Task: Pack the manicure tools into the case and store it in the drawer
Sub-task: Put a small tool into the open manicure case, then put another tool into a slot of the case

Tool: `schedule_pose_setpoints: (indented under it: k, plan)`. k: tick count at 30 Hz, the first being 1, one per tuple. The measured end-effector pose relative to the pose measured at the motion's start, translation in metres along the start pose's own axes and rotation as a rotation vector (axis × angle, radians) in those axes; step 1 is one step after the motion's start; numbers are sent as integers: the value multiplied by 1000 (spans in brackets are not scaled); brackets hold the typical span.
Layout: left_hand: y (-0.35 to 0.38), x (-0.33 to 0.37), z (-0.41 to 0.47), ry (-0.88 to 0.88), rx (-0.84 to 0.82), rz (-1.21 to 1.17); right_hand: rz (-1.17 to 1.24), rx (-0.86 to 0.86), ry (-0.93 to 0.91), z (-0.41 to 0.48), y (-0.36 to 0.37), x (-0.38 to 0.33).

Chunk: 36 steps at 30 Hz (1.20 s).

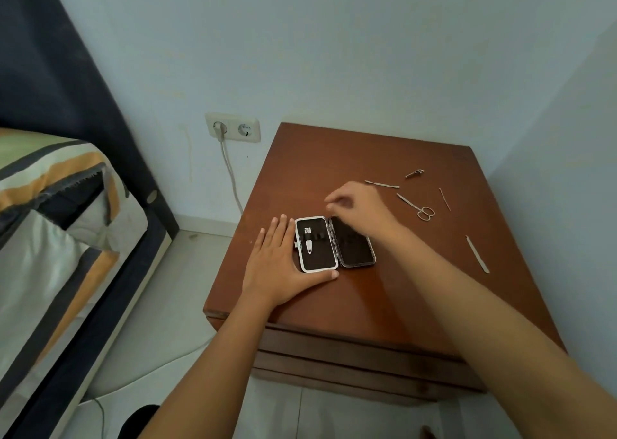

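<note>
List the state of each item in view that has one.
case: open flat, one tool strapped in
scissors: closed, loose on nightstand
nail clipper: loose, unpacked
nail file: loose, unpacked
left hand: flat, steadying case
right hand: empty, fingers curled
drawers: shut

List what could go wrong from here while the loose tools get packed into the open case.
The thin metal pick and flat metal nail file lie near the brown wooden nightstand's right edge; a sweep might knock them off. The small silver scissors have sharp tips. The open black case might shift if the left hand lifts.
</note>
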<state>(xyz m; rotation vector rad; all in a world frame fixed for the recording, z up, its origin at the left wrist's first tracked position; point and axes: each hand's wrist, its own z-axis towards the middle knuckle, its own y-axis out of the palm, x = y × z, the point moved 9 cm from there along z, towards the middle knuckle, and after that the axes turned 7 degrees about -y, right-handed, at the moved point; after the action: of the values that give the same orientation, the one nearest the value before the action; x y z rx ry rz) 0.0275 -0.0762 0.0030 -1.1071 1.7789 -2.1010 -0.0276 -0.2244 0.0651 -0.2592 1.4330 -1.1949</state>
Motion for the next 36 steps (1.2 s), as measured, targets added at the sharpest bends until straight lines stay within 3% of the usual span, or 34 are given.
schedule_pose_setpoints:
  k: [2,4,8,13,21,27,32,36]
  plan:
    - [0,0,1,-2,-2,3,-32,172,81,5,-42,36]
    - [0,-1,2,-2,0,9,-113,240,191,8,-74,80]
    - [1,-1,3,-1,6,17,-306,220,360,7,-103,150]
    - [-1,-1,4,6,21,18,-353,96,324,19,-93,175]
    - [-3,1,3,-1,11,0,-350,91,256,18,-91,155]
    - [-5,3,1,-2,3,-5,68,240,161,-2,-77,83]
    - [-6,4,0,9,5,-12,277,159,114,-9,-45,33]
    - [-6,5,0,19,18,-13,283,-36,119,-5,-12,19]
